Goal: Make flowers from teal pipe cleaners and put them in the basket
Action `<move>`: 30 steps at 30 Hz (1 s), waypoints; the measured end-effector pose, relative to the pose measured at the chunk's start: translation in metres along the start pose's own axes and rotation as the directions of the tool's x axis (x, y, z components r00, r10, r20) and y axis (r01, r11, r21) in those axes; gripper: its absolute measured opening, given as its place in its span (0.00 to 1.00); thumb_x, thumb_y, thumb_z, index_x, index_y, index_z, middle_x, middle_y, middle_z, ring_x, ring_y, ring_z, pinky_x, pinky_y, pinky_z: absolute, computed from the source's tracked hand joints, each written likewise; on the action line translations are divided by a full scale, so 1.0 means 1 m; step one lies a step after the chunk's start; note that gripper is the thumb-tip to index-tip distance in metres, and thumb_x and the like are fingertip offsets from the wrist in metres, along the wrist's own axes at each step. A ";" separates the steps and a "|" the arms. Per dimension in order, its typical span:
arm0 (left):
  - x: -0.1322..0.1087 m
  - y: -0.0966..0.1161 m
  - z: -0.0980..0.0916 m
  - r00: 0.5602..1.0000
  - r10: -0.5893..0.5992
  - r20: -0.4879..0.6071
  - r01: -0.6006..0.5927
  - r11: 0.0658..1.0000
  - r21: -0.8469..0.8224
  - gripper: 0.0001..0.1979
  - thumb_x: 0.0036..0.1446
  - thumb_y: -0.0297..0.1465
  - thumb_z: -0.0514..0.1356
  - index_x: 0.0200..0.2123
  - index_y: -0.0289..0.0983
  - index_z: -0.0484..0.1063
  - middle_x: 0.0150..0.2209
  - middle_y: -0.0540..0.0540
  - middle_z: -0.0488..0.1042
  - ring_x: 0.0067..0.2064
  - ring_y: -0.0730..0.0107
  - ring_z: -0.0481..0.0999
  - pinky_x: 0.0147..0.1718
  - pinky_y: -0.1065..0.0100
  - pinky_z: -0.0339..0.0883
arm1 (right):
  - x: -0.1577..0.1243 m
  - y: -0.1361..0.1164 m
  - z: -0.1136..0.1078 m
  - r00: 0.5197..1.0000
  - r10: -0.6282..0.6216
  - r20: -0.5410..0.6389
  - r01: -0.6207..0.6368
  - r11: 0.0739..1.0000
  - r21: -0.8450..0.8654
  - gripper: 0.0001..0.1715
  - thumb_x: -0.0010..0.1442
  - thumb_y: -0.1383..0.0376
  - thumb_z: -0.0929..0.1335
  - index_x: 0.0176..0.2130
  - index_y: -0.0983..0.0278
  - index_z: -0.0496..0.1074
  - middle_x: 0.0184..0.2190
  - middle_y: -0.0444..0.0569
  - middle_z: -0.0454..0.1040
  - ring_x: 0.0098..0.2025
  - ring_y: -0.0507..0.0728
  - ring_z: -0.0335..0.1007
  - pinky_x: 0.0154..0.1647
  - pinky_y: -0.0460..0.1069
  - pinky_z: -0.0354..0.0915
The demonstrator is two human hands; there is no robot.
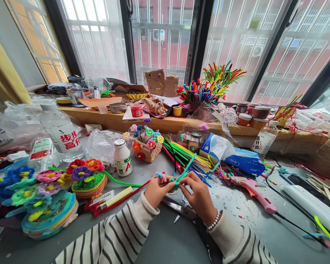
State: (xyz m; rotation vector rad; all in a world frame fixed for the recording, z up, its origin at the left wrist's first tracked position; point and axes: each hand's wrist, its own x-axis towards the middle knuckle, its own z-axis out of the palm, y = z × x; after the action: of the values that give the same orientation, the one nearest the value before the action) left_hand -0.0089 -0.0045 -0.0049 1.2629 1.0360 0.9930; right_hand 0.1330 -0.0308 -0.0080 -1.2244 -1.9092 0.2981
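Above the grey table, my left hand (156, 192) pinches a teal pipe cleaner (187, 167) between thumb and forefinger. My right hand (200, 196), with a beaded bracelet at its wrist, has its thumb and fingertips closed on the same pipe cleaner. The stem crosses itself near the fingertips, and one end points up and to the right. A small pink and blue fuzzy piece (161, 176) shows at my left fingers; whether it is held is unclear. Beneath my hands lie metal scissors (178, 207), partly covered by the right wrist.
Pipe-cleaner flowers on layered round bases (51, 216) stand at the left. Ahead are a white bottle (122, 158), a flower basket (150, 152) and loose pipe cleaners (187, 156). A pink glue gun (254, 192) with a cord lies right, near a white power strip (313, 205).
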 end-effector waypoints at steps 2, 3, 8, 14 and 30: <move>0.002 0.000 0.000 0.999 -0.043 -0.004 0.043 0.997 -0.065 0.15 0.31 0.33 0.63 0.25 0.30 0.71 0.22 0.47 0.70 0.25 0.72 0.68 0.26 0.69 0.65 | 0.001 0.000 -0.001 1.000 -0.004 -0.008 0.004 1.000 0.001 0.05 0.51 0.68 0.61 0.29 0.64 0.67 0.26 0.46 0.62 0.29 0.51 0.61 0.30 0.45 0.58; 0.002 0.001 0.000 0.999 -0.049 -0.015 0.048 0.996 -0.077 0.15 0.30 0.33 0.63 0.25 0.30 0.71 0.22 0.48 0.70 0.25 0.73 0.68 0.26 0.69 0.64 | 0.001 0.000 -0.001 1.000 0.000 -0.015 0.000 1.000 0.013 0.05 0.51 0.67 0.61 0.28 0.64 0.67 0.26 0.46 0.62 0.28 0.51 0.61 0.29 0.45 0.58; 0.003 -0.001 -0.002 0.993 -0.104 -0.064 0.093 0.983 -0.156 0.15 0.27 0.33 0.65 0.23 0.31 0.71 0.22 0.48 0.70 0.24 0.74 0.68 0.27 0.69 0.64 | 0.002 0.000 0.000 0.997 0.069 -0.030 -0.067 0.995 0.076 0.11 0.50 0.60 0.62 0.31 0.64 0.68 0.25 0.45 0.62 0.23 0.49 0.57 0.23 0.44 0.56; 0.004 -0.004 -0.003 0.993 -0.105 -0.056 0.093 0.978 -0.188 0.17 0.27 0.31 0.65 0.26 0.30 0.68 0.20 0.50 0.68 0.24 0.73 0.68 0.24 0.70 0.64 | 0.002 0.001 0.004 0.992 0.120 -0.046 -0.116 0.989 0.089 0.12 0.51 0.59 0.62 0.27 0.65 0.68 0.24 0.45 0.62 0.22 0.49 0.56 0.23 0.44 0.55; 0.001 -0.005 -0.001 0.964 0.220 -0.146 -0.202 0.971 0.129 0.13 0.36 0.29 0.60 0.29 0.34 0.62 0.20 0.52 0.66 0.26 0.71 0.70 0.28 0.69 0.64 | 0.002 -0.004 0.006 0.969 0.247 -0.001 -0.244 0.958 0.148 0.15 0.49 0.58 0.62 0.21 0.66 0.68 0.19 0.44 0.63 0.20 0.49 0.57 0.21 0.44 0.55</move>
State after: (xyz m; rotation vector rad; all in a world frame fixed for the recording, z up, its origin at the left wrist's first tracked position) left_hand -0.0092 -0.0036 -0.0104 1.4276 1.1096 1.2296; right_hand 0.1256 -0.0301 -0.0082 -1.3598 -1.6857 0.5467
